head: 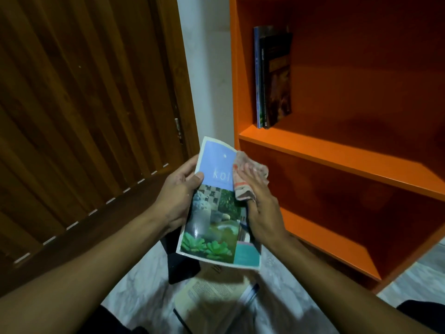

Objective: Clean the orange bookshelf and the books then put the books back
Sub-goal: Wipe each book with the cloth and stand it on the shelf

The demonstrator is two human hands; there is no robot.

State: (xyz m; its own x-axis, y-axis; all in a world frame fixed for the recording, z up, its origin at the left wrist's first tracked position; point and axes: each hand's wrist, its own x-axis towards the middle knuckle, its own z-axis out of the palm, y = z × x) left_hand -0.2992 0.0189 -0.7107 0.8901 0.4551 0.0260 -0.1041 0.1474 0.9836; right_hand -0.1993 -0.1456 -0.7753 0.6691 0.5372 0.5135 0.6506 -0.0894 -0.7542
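Beside the orange bookshelf [337, 150], where three books [273, 78] stand, the left hand [179, 196] grips a magazine [214, 208]; the right hand [261, 208] presses a cloth [249, 174] onto its cover.

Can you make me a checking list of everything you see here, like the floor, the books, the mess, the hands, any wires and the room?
Surface: pale marbled floor, partly covered by books.
Job's things: orange bookshelf with a few upright books on one shelf; magazine in hand; cloth pressed on its cover.
Clutter: loose books and a dark book on the floor.
Hands: left hand grips the magazine's edge; right hand holds the cloth.
Cables: nothing seen.
Surroundings: wooden door, white wall.
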